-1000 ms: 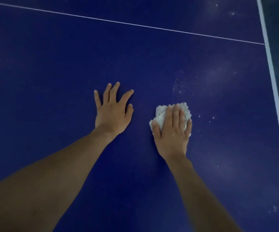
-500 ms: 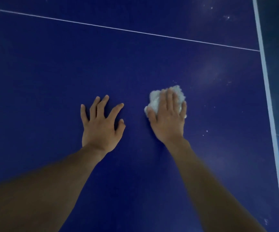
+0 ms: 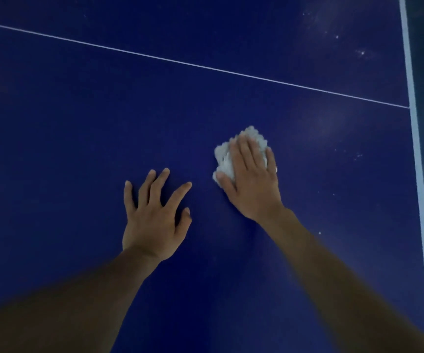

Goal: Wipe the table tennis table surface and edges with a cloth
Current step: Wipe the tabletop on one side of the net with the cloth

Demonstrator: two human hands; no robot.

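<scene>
Obs 1: Dim room, low light. Dark blue table tennis table (image 3: 78, 123) fills the view. Thin white centre line (image 3: 205, 67) crosses it on the far side, and a broad white edge stripe (image 3: 414, 138) runs down its right edge.

Obs 2: Cloth position?

Obs 1: Cloth (image 3: 224, 159) lies on the playing surface, on the near side of the centre line, well apart from the right edge. Right hand (image 3: 253, 182) lies on top, fingers straight and close together, pressing it down. Thumb lies along the cloth's near-left border. A flat press, not a clenched grip.

Obs 2: Reason, in your judgement?

Obs 1: A flat hand spreads the load, so more cloth meets the surface per stroke. Left hand (image 3: 152, 220) holds nothing. Its fingers are spread, flat on the table near the right hand, on the side toward the left edge. Likely a prop, since the person reaches well over the top.

Obs 2: Cloth appearance?

Obs 1: White, bunched into a small wad, nubbly, looks soft. Only its far and left parts show past the fingers. Damp or dry: cannot tell.

Obs 2: Surface state?

Obs 1: Pale specks (image 3: 358, 155) and faint hazy smears between cloth and right edge, with more beyond the centre line. Judged: surface part-done, edges not yet reached.
</scene>
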